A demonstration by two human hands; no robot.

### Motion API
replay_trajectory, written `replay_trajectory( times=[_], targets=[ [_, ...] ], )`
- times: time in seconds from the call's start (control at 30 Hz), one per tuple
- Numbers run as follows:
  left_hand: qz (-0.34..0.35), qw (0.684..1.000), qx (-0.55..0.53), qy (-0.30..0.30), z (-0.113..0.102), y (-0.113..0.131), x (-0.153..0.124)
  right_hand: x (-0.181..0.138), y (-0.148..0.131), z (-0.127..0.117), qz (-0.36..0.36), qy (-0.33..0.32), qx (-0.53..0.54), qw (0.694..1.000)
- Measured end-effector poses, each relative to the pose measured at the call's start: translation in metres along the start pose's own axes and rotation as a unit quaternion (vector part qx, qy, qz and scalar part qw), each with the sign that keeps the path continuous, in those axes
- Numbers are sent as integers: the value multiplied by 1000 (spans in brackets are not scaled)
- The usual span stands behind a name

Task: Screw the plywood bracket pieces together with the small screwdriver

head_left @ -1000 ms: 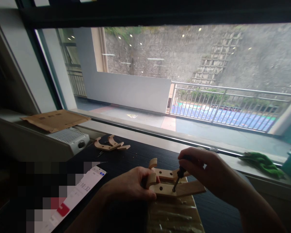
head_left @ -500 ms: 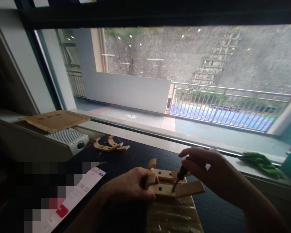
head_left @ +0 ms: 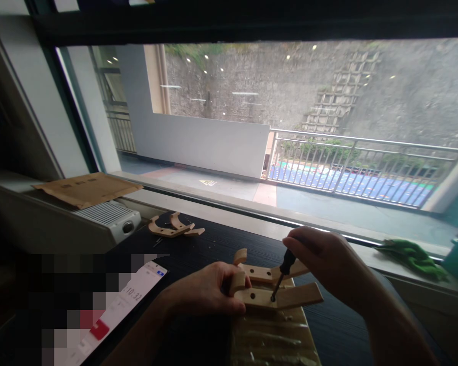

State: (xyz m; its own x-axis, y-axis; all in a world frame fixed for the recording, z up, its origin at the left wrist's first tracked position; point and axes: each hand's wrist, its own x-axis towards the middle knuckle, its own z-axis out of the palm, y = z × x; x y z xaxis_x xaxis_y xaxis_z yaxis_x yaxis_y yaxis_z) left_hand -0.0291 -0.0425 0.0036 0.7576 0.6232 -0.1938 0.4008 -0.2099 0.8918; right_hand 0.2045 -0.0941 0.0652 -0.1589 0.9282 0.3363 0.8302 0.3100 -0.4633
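Observation:
My left hand (head_left: 216,288) grips the curled left end of a pale wooden hook (head_left: 299,297), which has two holes and a flat, raised right end. The hook lies across a shiny, wood-coloured block (head_left: 270,338). Closed around the black handle of a screwdriver (head_left: 287,263), my right hand (head_left: 326,262) tilts the shaft down, and its tip sits in the hook's right hole. Whether a screw is in that hole is too small to tell. Just behind stands a second wooden hook (head_left: 259,273) of the same shape, partly hidden by my right hand.
More wooden hooks (head_left: 171,231) lie at the back of the dark table (head_left: 213,246), with small screws (head_left: 158,242) close by. A phone (head_left: 130,300) rests at the left. A brown envelope (head_left: 93,188) and a green cloth (head_left: 412,259) lie by the window.
My right hand has rolled around the screwdriver handle, its raised fingers now folded in. The screwdriver tip stays in the same hole. My left hand and both hooks have barely moved.

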Motion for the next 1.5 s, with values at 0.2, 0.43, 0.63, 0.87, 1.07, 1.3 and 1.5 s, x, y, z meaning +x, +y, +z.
replay_trajectory(
  times=[0.2, 0.43, 0.63, 0.87, 1.07, 1.3, 1.5],
  targets=[
    [-6, 1000, 0, -4, 0, 1, -1, -3, -6, 1, -22, 7, -2, 1000],
    [5, 1000, -19, -7, 1, -1, 0, -7, -14, 3, -88, -10, 41, 995],
    [0, 1000, -26, -9, 1, -2, 0, -3, -9, 4, -41, -9, 20, 999],
    [-5, 1000, -24, -10, 0, 0, -1, -3, -7, 3, -38, -10, 16, 999],
    [24, 999, -36, -16, 0, 1, -1, -8, -13, 1, -61, -17, 46, 997],
    [-4, 1000, -27, -16, 0, 0, -1, -6, -8, 3, -43, -21, 47, 998],
    [16, 999, -26, -28, -2, 0, -2, -4, -3, 2, -7, -17, 9, 1000]
  ],
)
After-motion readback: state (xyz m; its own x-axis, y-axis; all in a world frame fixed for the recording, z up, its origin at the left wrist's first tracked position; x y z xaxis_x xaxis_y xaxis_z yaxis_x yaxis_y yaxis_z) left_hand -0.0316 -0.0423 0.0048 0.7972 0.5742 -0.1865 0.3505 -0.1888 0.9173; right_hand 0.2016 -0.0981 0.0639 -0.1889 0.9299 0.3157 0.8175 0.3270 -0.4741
